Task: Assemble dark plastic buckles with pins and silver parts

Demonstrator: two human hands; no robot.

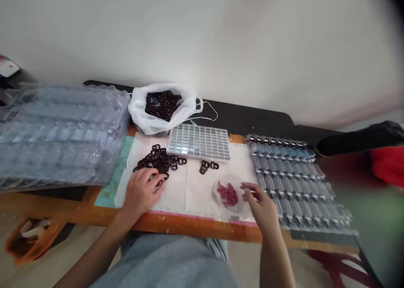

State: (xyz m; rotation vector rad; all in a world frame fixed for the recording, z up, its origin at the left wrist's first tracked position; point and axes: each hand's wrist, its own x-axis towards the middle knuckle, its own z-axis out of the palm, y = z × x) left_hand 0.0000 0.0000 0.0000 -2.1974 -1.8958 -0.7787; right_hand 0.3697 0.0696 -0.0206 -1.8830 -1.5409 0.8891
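My left hand (pixel 143 191) is at the near edge of a pile of small dark plastic buckles (pixel 159 158), its fingers bent round one dark buckle (pixel 164 177). A few more loose buckles (pixel 204 166) lie to the right of the pile. Beside a small clear bowl (pixel 217 200) of thin red loops (pixel 227 194), my right hand (pixel 261 202) has its thumb and fingertips drawn together at the bowl's right rim. Whatever may be between them is too small to make out.
Behind the pile stand a white plastic bag (pixel 142 122) full of dark buckles and a tray of small silvery rectangles (pixel 198 141). Stacked clear plastic trays (pixel 63 136) fill the left side. To the right lies a clear ribbed tray (pixel 296 183), dark pieces along its far row.
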